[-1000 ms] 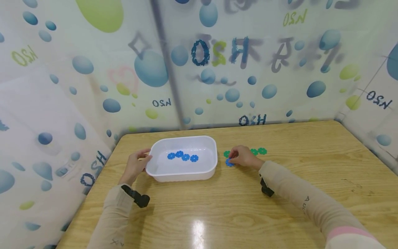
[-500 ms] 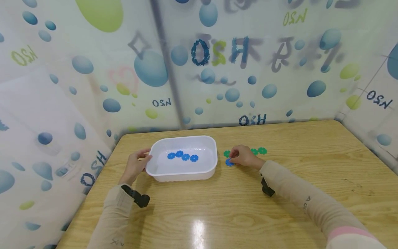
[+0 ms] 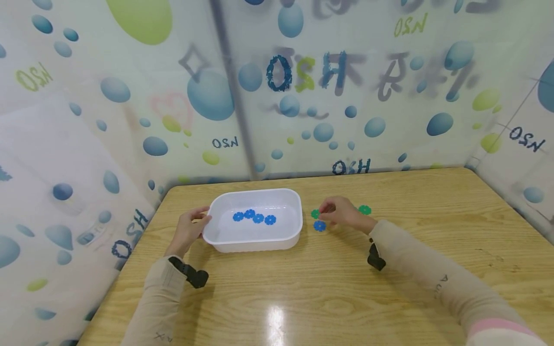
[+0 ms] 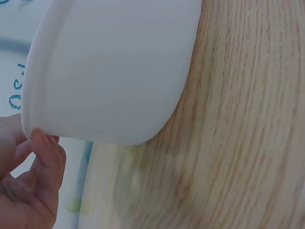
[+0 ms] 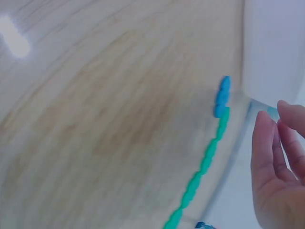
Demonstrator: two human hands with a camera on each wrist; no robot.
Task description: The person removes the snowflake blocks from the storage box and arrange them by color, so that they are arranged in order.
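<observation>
At the left end of a white plastic basin [image 3: 255,245], my left hand [image 3: 189,230] pinches the rim; in the left wrist view its fingertips meet the basin's [image 4: 114,71] corner. Several blue flower-shaped plastic pieces [image 3: 258,218] lie inside. My right hand [image 3: 344,212] hovers right of the basin, fingers bent and holding nothing, thumb and fingertips apart in the right wrist view. Just below its fingertips, on the table, lies one blue flower piece [image 3: 319,226]. A row of green flower pieces [image 5: 205,162] runs behind it, partly hidden by the right hand in the head view.
The wooden table [image 3: 303,298] carries the basin and pieces. Its back edge meets a wall sheet [image 3: 372,149] printed with drops and letters. The rightmost green piece [image 3: 365,210] shows beyond the right hand.
My right hand has lifted off the blue flower piece and shifted slightly right, leaving the piece on the table. The left hand and the basin have not moved.
</observation>
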